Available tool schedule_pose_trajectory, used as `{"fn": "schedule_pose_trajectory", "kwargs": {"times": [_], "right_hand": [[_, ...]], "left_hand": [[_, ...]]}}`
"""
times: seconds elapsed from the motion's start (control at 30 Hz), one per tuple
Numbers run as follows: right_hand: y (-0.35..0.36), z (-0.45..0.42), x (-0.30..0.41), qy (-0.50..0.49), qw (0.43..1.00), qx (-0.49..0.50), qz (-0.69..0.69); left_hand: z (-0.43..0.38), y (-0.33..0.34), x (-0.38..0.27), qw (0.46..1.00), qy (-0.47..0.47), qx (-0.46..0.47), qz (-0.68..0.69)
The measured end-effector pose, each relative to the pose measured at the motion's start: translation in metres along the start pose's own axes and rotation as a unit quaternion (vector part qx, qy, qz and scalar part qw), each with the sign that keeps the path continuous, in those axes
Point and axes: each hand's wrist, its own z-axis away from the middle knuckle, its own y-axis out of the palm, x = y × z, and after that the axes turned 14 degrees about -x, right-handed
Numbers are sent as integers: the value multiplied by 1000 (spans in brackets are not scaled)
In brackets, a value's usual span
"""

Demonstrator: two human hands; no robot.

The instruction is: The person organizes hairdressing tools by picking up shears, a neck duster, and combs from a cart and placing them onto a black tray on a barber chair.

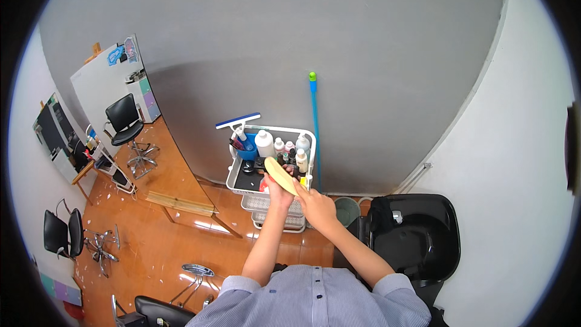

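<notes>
A pale yellow, flat, oval pad (280, 174), possibly a sponge, is held tilted above the front of a white trolley (232, 181). My left hand (278, 194) grips its left side from below. With thumb and fingers at its lower right end, my right hand (316, 207) holds it too. Behind the pad, the trolley's top tray carries a large white bottle (264, 144), a pump bottle (302, 142), several smaller bottles and a blue container (247, 153) with brushes. A red item (263, 185) is partly hidden behind my left hand.
A squeegee (238, 121) sticks up at the trolley's back left. A blue pole (315, 122) leans on the wall. To the right are a grey-green bucket (347, 211) and a black shampoo basin (408, 254). Leftward stand a large mirror (97, 86) and a black salon chair (76, 227).
</notes>
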Motion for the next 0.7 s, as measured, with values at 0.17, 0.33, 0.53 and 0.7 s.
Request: {"fn": "schedule_pose_trajectory", "kwargs": {"times": [0.17, 0.33, 0.53, 0.7], "right_hand": [[-12, 5, -15, -3, 999, -29, 22], [10, -7, -11, -3, 995, -104, -5], [7, -25, -33, 80, 989, -127, -17], [29, -45, -61, 231, 891, -280, -274]], "left_hand": [[13, 22, -7, 993, 24, -91, -71], [15, 18, 3, 997, -23, 32, -70], [33, 41, -12, 999, 19, -37, -28], [22, 21, -26, 990, 52, 52, -123]]}}
